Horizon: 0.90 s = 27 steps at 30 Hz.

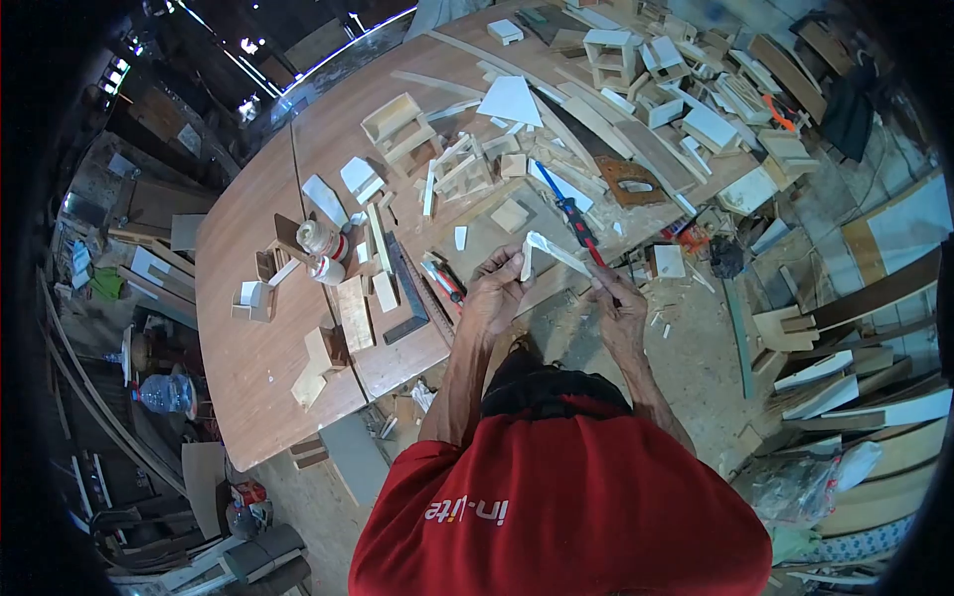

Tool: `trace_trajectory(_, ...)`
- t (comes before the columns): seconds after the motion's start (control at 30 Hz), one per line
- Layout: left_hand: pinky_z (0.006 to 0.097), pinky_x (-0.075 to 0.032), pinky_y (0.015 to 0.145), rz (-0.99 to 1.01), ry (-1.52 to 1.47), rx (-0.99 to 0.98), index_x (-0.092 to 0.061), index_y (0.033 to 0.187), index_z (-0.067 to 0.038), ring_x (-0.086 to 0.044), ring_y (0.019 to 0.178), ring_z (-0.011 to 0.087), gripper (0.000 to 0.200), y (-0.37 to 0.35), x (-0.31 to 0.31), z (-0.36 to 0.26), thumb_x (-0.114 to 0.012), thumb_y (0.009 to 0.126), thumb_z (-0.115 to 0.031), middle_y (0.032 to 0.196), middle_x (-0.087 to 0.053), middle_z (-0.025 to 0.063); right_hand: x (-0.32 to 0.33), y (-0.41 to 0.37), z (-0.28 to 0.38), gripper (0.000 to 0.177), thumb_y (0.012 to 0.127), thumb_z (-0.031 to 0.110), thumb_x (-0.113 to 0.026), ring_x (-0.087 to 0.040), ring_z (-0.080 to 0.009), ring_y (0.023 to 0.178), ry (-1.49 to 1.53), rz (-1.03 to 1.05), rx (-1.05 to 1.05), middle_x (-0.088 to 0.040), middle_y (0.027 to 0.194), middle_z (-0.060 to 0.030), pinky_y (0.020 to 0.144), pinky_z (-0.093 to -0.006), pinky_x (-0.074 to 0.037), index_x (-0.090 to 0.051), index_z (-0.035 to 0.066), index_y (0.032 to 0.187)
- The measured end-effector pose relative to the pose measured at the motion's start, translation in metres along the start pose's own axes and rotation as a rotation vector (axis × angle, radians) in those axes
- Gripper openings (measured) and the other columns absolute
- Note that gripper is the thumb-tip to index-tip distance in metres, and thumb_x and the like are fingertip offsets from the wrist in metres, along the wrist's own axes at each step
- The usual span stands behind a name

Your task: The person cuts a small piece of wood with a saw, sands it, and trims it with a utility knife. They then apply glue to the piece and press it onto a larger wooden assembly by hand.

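Above the table's near edge, my left hand (495, 286) is closed on the left end of a thin, white-faced wooden piece bent at an angle (553, 247). My right hand (620, 301) grips the other end of that piece, its fingers pressed together. The piece's corner points away from me. Just beyond my right hand lies a long blue and red tool (574, 214), its red end close to my fingers. Left of my left hand rests a red and pale tool (444, 282), partly hidden. A square wood block (511, 215) lies farther in.
The brown table (238, 387) carries glue-like bottles (320, 238), small wooden boxes (397, 121) and a wooden-handled handsaw (621, 179). Offcuts and box parts crowd its right side. Boards (874, 397) lean at the right; a plastic jug (167, 393) stands at the left.
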<state>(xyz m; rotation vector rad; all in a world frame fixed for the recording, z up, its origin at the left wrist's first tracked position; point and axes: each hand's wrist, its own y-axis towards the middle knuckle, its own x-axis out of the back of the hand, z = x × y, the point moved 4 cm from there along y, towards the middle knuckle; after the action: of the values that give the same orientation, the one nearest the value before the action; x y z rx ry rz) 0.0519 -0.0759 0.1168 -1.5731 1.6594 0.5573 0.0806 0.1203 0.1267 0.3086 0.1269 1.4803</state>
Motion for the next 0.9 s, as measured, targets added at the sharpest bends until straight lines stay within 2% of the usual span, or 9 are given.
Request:
trace_trajectory(0.1,0.0282,-0.046,0.068,0.013,0.034,0.017,-0.058,0.107,0.001,-0.056,0.075,0.0150,0.019,-0.002,-0.007,0.001,-0.056,0.091,-0.008,0.087,-0.061,0.0051,0.005,0.002,-0.003,0.035,0.088,-0.007,-0.051,-0.055,-0.0100,0.073,-0.047,-0.035,0.008,-0.058,0.094,-0.0069,0.065,-0.0240,-0.050,-0.065,0.007,0.116)
trace_trajectory(0.17,0.0282,-0.046,0.069,-0.026,0.005,0.008,-0.058,0.107,0.000,-0.057,0.076,0.0148,0.018,-0.001,-0.006,0.002,-0.056,0.091,-0.008,0.087,-0.061,0.0051,0.007,0.001,-0.012,0.025,0.091,0.001,-0.054,-0.056,-0.0090,0.074,0.091,-0.086,-0.082,-0.061,0.096,-0.0075,0.063,-0.0235,-0.050,-0.065,0.003,0.113)
trace_trajectory(0.3,0.0279,-0.047,0.070,-0.010,0.019,0.021,-0.057,0.106,0.000,-0.058,0.079,0.0145,0.018,0.005,0.003,0.005,-0.056,0.091,-0.008,0.091,-0.062,0.0053,0.007,-0.001,-0.007,0.025,0.092,0.003,-0.054,-0.055,-0.0085,0.073,0.076,-0.048,-0.094,-0.060,0.092,-0.0058,0.062,-0.0230,-0.050,-0.065,0.004,0.114)
trace_trajectory(0.4,0.0284,-0.047,0.071,-0.011,0.029,0.030,-0.057,0.106,-0.001,-0.058,0.081,0.0147,0.017,0.008,0.007,0.004,-0.057,0.091,-0.009,0.092,-0.062,0.0052,0.002,-0.001,-0.003,0.025,0.094,0.004,-0.049,-0.053,-0.0087,0.065,0.000,-0.002,0.059,-0.058,0.088,-0.0048,0.058,-0.0238,-0.048,-0.065,0.005,0.114)
trace_trajectory(0.47,0.0296,-0.047,0.072,-0.071,0.045,0.016,-0.058,0.107,-0.002,-0.058,0.081,0.0149,0.018,0.010,0.014,0.007,-0.057,0.091,-0.009,0.092,-0.062,0.0049,0.001,-0.009,-0.020,0.020,0.095,0.013,-0.054,-0.049,-0.0071,0.058,0.417,-0.099,-0.387,-0.056,0.076,-0.0008,0.052,-0.0219,-0.043,-0.065,0.004,0.107)
trace_trajectory(0.5,0.0296,-0.047,0.072,-0.072,0.043,0.019,-0.058,0.107,-0.002,-0.058,0.081,0.0149,0.018,0.010,0.014,0.007,-0.057,0.091,-0.009,0.092,-0.062,0.0049,0.003,-0.009,-0.023,0.020,0.095,0.013,-0.054,-0.049,-0.0071,0.058,0.414,-0.100,-0.389,-0.056,0.076,-0.0008,0.052,-0.0219,-0.043,-0.065,0.004,0.107)
trace_trajectory(0.57,0.0305,-0.047,0.073,-0.073,0.046,0.022,-0.058,0.108,-0.002,-0.058,0.081,0.0150,0.019,0.008,0.015,0.006,-0.057,0.091,-0.009,0.093,-0.062,0.0047,0.006,-0.012,-0.039,0.017,0.092,0.019,-0.060,-0.044,-0.0048,0.054,0.527,-0.140,-0.589,-0.051,0.066,0.0030,0.047,-0.0201,-0.036,-0.065,0.004,0.099)
trace_trajectory(0.67,0.0306,-0.047,0.074,-0.066,0.027,0.024,-0.058,0.109,-0.002,-0.058,0.081,0.0146,0.020,0.009,0.020,0.007,-0.057,0.090,-0.009,0.095,-0.063,0.0047,0.001,-0.010,-0.041,0.015,0.089,0.019,-0.064,-0.040,-0.0029,0.052,0.632,-0.121,-0.639,-0.048,0.064,0.0038,0.045,-0.0191,-0.031,-0.065,0.005,0.094)
trace_trajectory(0.9,0.0301,-0.047,0.074,-0.071,0.037,0.017,-0.059,0.109,-0.001,-0.058,0.080,0.0142,0.020,0.007,0.016,0.003,-0.056,0.091,-0.008,0.092,-0.063,0.0042,-0.012,-0.009,-0.046,0.016,0.089,0.020,-0.064,-0.038,-0.0017,0.052,0.582,-0.107,-0.661,-0.048,0.064,0.0059,0.044,-0.0173,-0.028,-0.064,0.005,0.092)
